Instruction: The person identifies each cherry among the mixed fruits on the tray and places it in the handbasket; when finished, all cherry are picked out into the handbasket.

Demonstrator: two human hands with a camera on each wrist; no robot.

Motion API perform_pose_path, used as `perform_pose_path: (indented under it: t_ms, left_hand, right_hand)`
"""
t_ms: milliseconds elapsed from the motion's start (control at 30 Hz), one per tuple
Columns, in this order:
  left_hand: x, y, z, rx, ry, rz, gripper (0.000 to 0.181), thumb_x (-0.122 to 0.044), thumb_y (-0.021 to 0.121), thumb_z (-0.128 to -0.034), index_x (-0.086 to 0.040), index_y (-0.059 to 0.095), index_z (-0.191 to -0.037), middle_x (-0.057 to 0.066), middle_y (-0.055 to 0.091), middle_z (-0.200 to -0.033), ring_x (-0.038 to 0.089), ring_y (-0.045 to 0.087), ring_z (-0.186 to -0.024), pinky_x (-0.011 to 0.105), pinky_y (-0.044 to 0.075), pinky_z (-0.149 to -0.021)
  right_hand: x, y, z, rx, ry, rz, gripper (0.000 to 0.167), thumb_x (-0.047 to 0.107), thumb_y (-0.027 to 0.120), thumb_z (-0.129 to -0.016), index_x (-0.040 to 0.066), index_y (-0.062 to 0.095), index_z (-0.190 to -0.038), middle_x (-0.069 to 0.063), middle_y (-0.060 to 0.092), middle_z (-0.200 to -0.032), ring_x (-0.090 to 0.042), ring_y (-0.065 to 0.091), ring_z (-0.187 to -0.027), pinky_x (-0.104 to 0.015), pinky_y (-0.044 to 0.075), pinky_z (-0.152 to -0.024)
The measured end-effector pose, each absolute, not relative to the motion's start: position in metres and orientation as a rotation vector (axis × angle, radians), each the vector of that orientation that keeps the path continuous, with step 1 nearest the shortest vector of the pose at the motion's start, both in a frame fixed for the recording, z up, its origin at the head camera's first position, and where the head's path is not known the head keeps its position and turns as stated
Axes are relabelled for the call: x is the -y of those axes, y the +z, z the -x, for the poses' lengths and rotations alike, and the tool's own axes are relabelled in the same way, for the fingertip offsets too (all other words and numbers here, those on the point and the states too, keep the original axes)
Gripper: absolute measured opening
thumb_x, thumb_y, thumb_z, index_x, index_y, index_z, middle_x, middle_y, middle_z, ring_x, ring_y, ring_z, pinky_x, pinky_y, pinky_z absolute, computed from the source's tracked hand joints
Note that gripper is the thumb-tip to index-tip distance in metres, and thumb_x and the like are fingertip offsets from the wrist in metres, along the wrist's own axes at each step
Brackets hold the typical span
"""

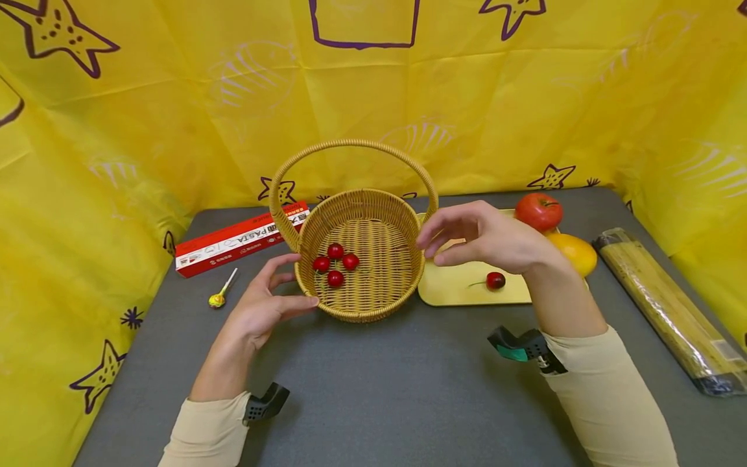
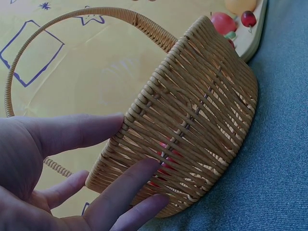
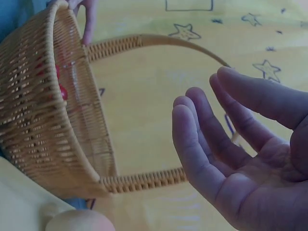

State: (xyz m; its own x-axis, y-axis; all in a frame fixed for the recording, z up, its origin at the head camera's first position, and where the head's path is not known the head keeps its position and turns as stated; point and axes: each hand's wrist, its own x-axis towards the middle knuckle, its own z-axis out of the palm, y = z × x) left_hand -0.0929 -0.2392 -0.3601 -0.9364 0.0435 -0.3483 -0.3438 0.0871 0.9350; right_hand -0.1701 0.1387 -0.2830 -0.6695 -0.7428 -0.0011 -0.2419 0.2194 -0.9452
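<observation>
A wicker basket with a tall arched handle stands mid-table, several red cherries lying in its left half. At its left rim, my left hand touches the wicker with thumb and fingertips; the left wrist view shows the fingers spread along the woven side. My right hand hovers by the basket's right edge, over the yellow tray, fingers loosely bent and nothing between them. The right wrist view shows a gap between that hand and the basket wall.
On the tray lies one cherry, with a red apple and an orange-yellow fruit behind. Left of the basket are a red-and-white pasta box and a lollipop. A long plastic-wrapped pack lies far right.
</observation>
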Motion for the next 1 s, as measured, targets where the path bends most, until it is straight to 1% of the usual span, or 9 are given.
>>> perform_pose_path:
  t_ms: [100,200,400,467,633,767,933,1000]
  left_hand:
    - [0.240,-0.361,0.093,-2.084,1.920,0.304,0.089,0.002,0.080,-0.0876,-0.018,0.031,-0.159,0.024,0.032,-0.156,0.021,0.073,-0.097,0.033,0.064,-0.086]
    - [0.240,-0.361,0.093,-2.084,1.922,0.304,0.089,0.003,0.080,-0.0873,-0.018,0.031,-0.159,0.024,0.033,-0.156,0.020,0.073,-0.096,0.032,0.064,-0.086]
    - [0.240,-0.361,0.093,-2.078,1.945,0.275,0.088,0.004,0.079,-0.0879,-0.015,0.030,-0.159,0.026,0.033,-0.156,0.020,0.074,-0.093,0.031,0.064,-0.085]
    - [0.239,-0.361,0.093,-2.074,1.947,0.275,0.088,0.004,0.079,-0.0878,-0.015,0.030,-0.159,0.026,0.033,-0.156,0.020,0.074,-0.093,0.031,0.064,-0.085]
    - [0.238,-0.359,0.093,-2.076,1.938,0.278,0.089,0.003,0.079,-0.0882,-0.016,0.030,-0.159,0.026,0.032,-0.157,0.019,0.073,-0.095,0.031,0.063,-0.085]
    - [0.238,-0.360,0.093,-2.081,1.931,0.283,0.088,0.003,0.079,-0.0885,-0.017,0.030,-0.159,0.025,0.032,-0.157,0.019,0.074,-0.095,0.031,0.063,-0.085]
    - [0.238,-0.360,0.093,-2.084,1.925,0.293,0.089,0.003,0.080,-0.0877,-0.017,0.030,-0.159,0.025,0.032,-0.157,0.020,0.073,-0.097,0.032,0.063,-0.086]
    - [0.238,-0.360,0.093,-2.085,1.922,0.295,0.090,0.002,0.080,-0.0876,-0.017,0.030,-0.159,0.025,0.032,-0.157,0.020,0.073,-0.098,0.032,0.064,-0.086]
  right_hand:
    - [-0.147,-0.285,0.169,-2.028,-1.488,0.899,0.028,0.002,0.077,-0.092,0.001,0.069,-0.119,-0.017,0.070,-0.117,-0.033,0.069,-0.109,-0.039,0.060,-0.095]
    - [-0.156,-0.288,0.169,-2.038,-1.502,0.884,0.028,0.002,0.076,-0.093,0.000,0.068,-0.119,-0.016,0.070,-0.116,-0.034,0.068,-0.109,-0.038,0.060,-0.094]
    - [-0.172,-0.297,0.170,-2.070,-1.509,0.852,0.027,0.002,0.075,-0.094,-0.001,0.068,-0.119,-0.016,0.070,-0.115,-0.030,0.068,-0.104,-0.036,0.061,-0.089]
    - [-0.177,-0.302,0.171,-2.081,-1.518,0.850,0.027,0.001,0.075,-0.093,-0.002,0.067,-0.119,-0.015,0.070,-0.114,-0.029,0.068,-0.104,-0.035,0.061,-0.090]
    - [-0.190,-0.310,0.173,-2.103,-1.536,0.815,0.028,-0.001,0.075,-0.093,-0.004,0.067,-0.119,-0.010,0.071,-0.114,-0.031,0.069,-0.106,-0.032,0.061,-0.091]
    - [-0.199,-0.315,0.173,-2.110,-1.535,0.757,0.030,0.001,0.075,-0.093,-0.005,0.066,-0.120,-0.008,0.072,-0.115,-0.033,0.068,-0.109,-0.030,0.061,-0.092]
    - [-0.209,-0.324,0.176,-2.134,-1.516,0.679,0.030,0.004,0.075,-0.094,-0.005,0.066,-0.121,-0.010,0.071,-0.117,-0.028,0.069,-0.107,-0.031,0.061,-0.092]
    - [-0.213,-0.327,0.177,-2.150,-1.506,0.638,0.031,0.006,0.075,-0.094,-0.005,0.066,-0.122,-0.009,0.071,-0.117,-0.026,0.069,-0.106,-0.030,0.060,-0.092]
